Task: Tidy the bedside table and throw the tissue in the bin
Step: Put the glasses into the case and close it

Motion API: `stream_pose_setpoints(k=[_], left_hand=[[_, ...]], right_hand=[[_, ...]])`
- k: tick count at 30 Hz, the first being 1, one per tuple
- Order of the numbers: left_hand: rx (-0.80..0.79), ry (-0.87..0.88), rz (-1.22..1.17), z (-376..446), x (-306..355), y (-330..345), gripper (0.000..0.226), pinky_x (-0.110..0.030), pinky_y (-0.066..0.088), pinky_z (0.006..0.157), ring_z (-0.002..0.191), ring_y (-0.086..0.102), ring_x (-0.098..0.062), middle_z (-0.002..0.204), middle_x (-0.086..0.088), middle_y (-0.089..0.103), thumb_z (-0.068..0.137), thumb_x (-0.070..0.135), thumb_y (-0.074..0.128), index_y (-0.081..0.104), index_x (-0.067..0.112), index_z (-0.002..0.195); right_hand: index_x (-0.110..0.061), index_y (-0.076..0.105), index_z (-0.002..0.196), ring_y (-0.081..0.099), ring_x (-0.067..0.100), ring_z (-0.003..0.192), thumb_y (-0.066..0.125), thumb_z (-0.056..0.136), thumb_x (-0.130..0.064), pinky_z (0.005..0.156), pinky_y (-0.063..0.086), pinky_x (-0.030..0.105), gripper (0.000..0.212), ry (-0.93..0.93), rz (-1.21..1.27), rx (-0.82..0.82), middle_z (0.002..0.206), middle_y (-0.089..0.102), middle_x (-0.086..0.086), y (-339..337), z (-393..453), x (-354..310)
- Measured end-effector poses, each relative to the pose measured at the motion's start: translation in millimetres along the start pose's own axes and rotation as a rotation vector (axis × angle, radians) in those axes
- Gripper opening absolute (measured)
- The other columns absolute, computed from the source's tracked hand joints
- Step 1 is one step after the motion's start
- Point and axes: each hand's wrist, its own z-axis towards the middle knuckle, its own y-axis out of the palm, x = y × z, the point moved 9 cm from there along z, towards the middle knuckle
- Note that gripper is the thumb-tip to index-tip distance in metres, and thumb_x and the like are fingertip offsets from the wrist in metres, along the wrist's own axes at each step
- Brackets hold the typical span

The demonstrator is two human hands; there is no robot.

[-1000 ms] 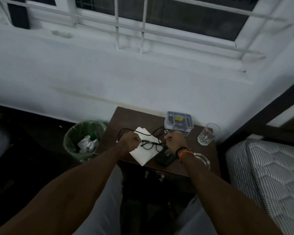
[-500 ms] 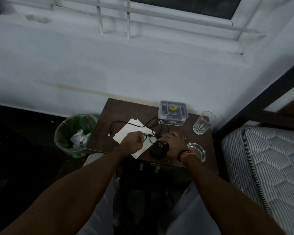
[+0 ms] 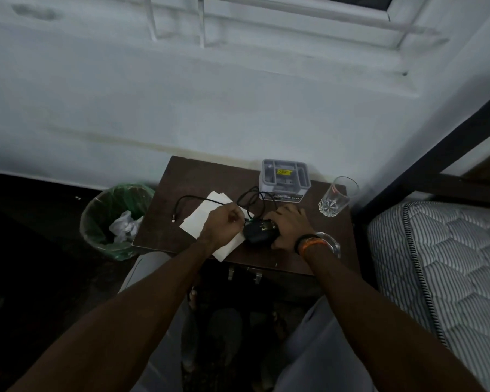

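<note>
At frame centre, the right hand [image 3: 287, 222] grips a black case [image 3: 259, 232]; the left hand [image 3: 224, 224], curled, seemingly pinches glasses over the tissue [image 3: 207, 219].

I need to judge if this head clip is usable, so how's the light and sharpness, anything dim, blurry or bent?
Head view: dim and underexposed overall, the wall brightest; the dark case between the left hand and right hand loses detail against the brown bedside table; the glass reads clearly; wide-angle bending curves the window bars and bed edge; slight softness throughout.
</note>
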Motion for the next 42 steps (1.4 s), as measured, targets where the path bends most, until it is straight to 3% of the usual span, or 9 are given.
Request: stream_pose_setpoints(k=[5,10,13,22,25,29,32,34,42], left_hand=[[0.138,-0.096,-0.399,7.6,4.6,-10.1,0.009,-0.023,0.051,0.080,0.094,0.065,-0.013,0.096,0.002,0.071,0.091,0.024,0.065,0.069,0.017,0.096],[-0.116,-0.152,-0.837,13.8,16.0,7.2,0.037,-0.044,0.057,0.092,0.117,0.063,-0.025,0.125,-0.008,0.064,0.089,0.021,0.071,0.061,0.016,0.123],[-0.191,-0.117,-0.903,18.1,21.0,11.0,0.058,-0.046,0.056,0.092,0.119,0.063,-0.027,0.130,-0.010,0.062,0.081,0.014,0.076,0.051,0.017,0.133],[-0.139,-0.138,-1.076,46.0,25.3,15.2,0.061,-0.045,0.058,0.086,0.113,0.065,-0.031,0.127,-0.018,0.057,0.078,-0.002,0.072,0.048,0.006,0.133],[-0.035,-0.059,-1.026,51.7,31.2,5.3,0.066,-0.054,0.054,0.093,0.120,0.059,-0.037,0.129,-0.023,0.057,0.070,-0.006,0.077,0.049,0.004,0.129],[0.040,0.190,-0.753,50.7,54.7,-8.5,0.065,-0.046,0.055,0.093,0.119,0.060,-0.030,0.126,-0.016,0.060,0.069,-0.013,0.078,0.048,0.001,0.124],[0.021,0.476,-0.421,40.1,84.2,-10.8,0.061,-0.036,0.054,0.093,0.123,0.056,-0.023,0.128,-0.009,0.056,0.071,-0.018,0.074,0.052,0.003,0.123],[0.003,0.659,-0.169,29.6,97.3,-5.3,0.060,-0.033,0.050,0.098,0.129,0.050,-0.020,0.134,-0.009,0.053,0.068,-0.019,0.071,0.057,0.003,0.122],[-0.156,0.723,-0.038,13.6,98.1,4.8,0.067,-0.039,0.043,0.108,0.136,0.045,-0.021,0.142,-0.007,0.049,0.071,-0.006,0.073,0.053,0.006,0.133]], right_hand=[[-0.032,0.054,0.132,0.042,0.025,0.121,0.086,0.057,-0.046,0.099,0.035,0.037,0.082,0.096,0.405,0.147,0.126,0.056,0.000,-24.5,-1.1,11.8],[-0.028,0.062,0.127,0.057,0.012,0.108,0.084,0.068,-0.049,0.095,0.045,0.033,0.066,0.083,0.804,0.278,0.116,0.063,-0.012,-43.5,-7.1,10.4],[-0.023,0.060,0.131,0.055,0.010,0.107,0.082,0.076,-0.041,0.092,0.042,0.027,0.062,0.087,0.884,0.297,0.113,0.059,-0.012,-49.9,-11.5,4.1],[-0.024,0.055,0.137,0.051,0.016,0.124,0.076,0.078,-0.053,0.103,0.045,0.035,0.069,0.128,0.838,0.457,0.134,0.057,-0.001,-51.5,4.4,20.7],[-0.027,0.056,0.133,0.044,0.014,0.126,0.077,0.077,-0.051,0.098,0.035,0.020,0.065,0.262,0.811,0.626,0.136,0.052,-0.003,-63.0,-5.3,36.3],[-0.032,0.058,0.125,0.057,0.012,0.116,0.071,0.081,-0.054,0.095,0.051,0.036,0.051,0.516,1.152,0.732,0.128,0.058,-0.007,-50.9,-17.3,49.7],[-0.022,0.060,0.123,0.070,0.025,0.099,0.061,0.088,-0.057,0.074,0.060,0.038,0.050,0.597,1.863,0.416,0.118,0.067,0.009,-19.1,-5.0,33.1],[-0.015,0.060,0.126,0.069,0.034,0.103,0.056,0.089,-0.058,0.076,0.060,0.040,0.057,0.564,2.152,0.193,0.118,0.067,0.018,-11.8,0.2,15.9],[-0.007,0.065,0.123,0.068,0.032,0.104,0.065,0.090,-0.036,0.093,0.056,0.047,0.044,0.462,2.143,0.130,0.115,0.069,0.013,-13.0,11.5,9.2]])
